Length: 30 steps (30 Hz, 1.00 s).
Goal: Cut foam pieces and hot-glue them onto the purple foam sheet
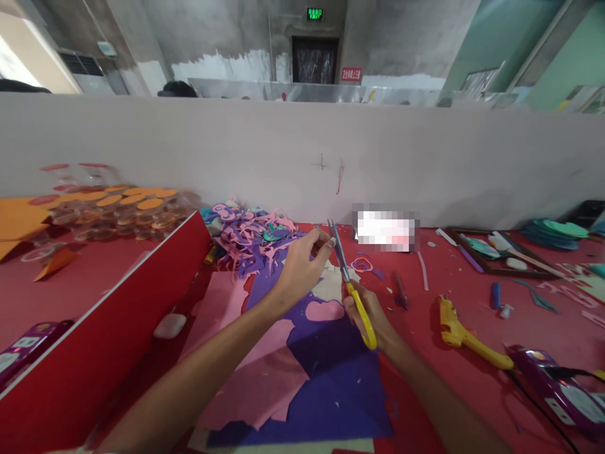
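Observation:
My right hand point(365, 308) is closed around the yellow handles of a pair of scissors point(341, 258), whose metal blades point up and away, slightly parted at the tips. Left of the blades, my left hand point(307, 263) pinches thumb and fingers together; a tiny pale bit may be between them, too small to name. Below both hands lie a purple sheet point(340, 391) and a pink sheet point(255, 372) with ragged cut edges. A pink cut-out with a wavy outline point(324, 310) rests on the purple sheet, and cream scraps point(328, 287) lie just behind it.
Behind my left hand is a heap of pink and purple offcuts point(250, 236). A red divider point(118, 321) runs along the left, with orange-topped cups point(127, 208) beyond. To the right lie a yellow glue gun point(456, 331), a purple power strip point(553, 384) and a dark tray point(501, 255).

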Motion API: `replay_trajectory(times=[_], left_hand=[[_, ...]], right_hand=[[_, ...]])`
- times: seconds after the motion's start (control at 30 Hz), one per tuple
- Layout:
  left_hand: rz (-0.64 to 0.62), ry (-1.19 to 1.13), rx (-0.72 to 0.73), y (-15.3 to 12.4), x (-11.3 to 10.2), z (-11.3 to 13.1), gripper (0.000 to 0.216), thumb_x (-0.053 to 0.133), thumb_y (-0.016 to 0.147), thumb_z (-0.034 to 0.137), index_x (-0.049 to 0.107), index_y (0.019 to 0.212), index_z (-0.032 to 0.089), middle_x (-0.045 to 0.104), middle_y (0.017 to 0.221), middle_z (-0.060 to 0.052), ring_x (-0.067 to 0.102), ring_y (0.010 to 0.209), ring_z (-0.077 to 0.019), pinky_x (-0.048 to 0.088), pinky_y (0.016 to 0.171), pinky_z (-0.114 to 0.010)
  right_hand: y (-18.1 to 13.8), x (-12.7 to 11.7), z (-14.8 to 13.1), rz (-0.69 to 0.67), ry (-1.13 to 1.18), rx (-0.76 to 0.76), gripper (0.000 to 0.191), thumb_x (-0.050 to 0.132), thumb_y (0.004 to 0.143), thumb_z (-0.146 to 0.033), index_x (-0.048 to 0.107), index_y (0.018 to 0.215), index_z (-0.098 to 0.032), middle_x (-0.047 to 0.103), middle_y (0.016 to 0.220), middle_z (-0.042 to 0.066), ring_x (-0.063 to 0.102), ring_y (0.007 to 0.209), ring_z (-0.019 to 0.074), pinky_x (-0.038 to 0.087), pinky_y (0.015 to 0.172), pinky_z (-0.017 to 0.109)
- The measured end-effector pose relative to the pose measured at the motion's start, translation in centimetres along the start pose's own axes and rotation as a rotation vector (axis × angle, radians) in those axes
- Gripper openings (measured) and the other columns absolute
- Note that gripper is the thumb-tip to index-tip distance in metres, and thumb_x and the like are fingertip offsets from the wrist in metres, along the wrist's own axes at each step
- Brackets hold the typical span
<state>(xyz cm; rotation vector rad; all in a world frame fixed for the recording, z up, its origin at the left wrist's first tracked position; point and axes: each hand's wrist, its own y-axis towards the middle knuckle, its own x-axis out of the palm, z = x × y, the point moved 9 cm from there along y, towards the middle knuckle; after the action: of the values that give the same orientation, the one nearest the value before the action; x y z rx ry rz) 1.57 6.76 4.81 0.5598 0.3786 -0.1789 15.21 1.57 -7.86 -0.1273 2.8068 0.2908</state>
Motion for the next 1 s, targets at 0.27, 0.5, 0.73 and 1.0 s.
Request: replay_trajectory(times=[0.27, 0.5, 0.73, 1.0], left_hand=[[0.018, -0.025, 0.002, 0.16, -0.17, -0.82, 0.013, 0.05, 0.096, 0.02, 0.056, 0.084, 0.018, 0.059, 0.076, 0.001, 0.054, 0.07, -0.0122, 0.043, 0.069, -0.026], [0.033, -0.066, -0.012, 0.17, -0.32, -0.59, 0.015, 0.051, 0.097, 0.025, 0.055, 0.085, 0.018, 0.057, 0.075, 0.002, 0.051, 0.068, -0.0116, 0.041, 0.067, -0.025], [0.031, -0.069, -0.015, 0.05, -0.08, -0.41, 0.02, 0.051, 0.096, 0.028, 0.052, 0.078, 0.018, 0.053, 0.071, 0.003, 0.047, 0.065, -0.0116, 0.038, 0.064, -0.025], [0.041, -0.093, -0.049, -0.07, -0.3, -0.66, 0.02, 0.049, 0.096, 0.029, 0.05, 0.079, 0.019, 0.053, 0.072, 0.002, 0.049, 0.067, -0.0132, 0.04, 0.067, -0.027]], right_hand=[[0.21, -0.28, -0.29, 0.033, -0.036, -0.001, 0.048, 0.054, 0.088, -0.068, 0.051, 0.082, -0.021, 0.045, 0.067, -0.004, 0.039, 0.057, 0.0112, 0.03, 0.049, 0.023], [0.2, -0.23, -0.46, 0.032, -0.043, -0.001, 0.044, 0.054, 0.087, -0.064, 0.052, 0.082, -0.02, 0.046, 0.067, -0.004, 0.04, 0.058, 0.0114, 0.03, 0.051, 0.024], [0.34, -0.37, -0.6, 0.052, 0.005, 0.047, 0.039, 0.056, 0.083, -0.06, 0.052, 0.08, -0.021, 0.045, 0.064, -0.005, 0.039, 0.054, 0.0108, 0.031, 0.049, 0.024], [0.34, -0.3, -0.43, 0.068, -0.038, 0.02, 0.037, 0.054, 0.086, -0.057, 0.051, 0.078, -0.02, 0.047, 0.065, -0.004, 0.039, 0.056, 0.0108, 0.032, 0.05, 0.023]])
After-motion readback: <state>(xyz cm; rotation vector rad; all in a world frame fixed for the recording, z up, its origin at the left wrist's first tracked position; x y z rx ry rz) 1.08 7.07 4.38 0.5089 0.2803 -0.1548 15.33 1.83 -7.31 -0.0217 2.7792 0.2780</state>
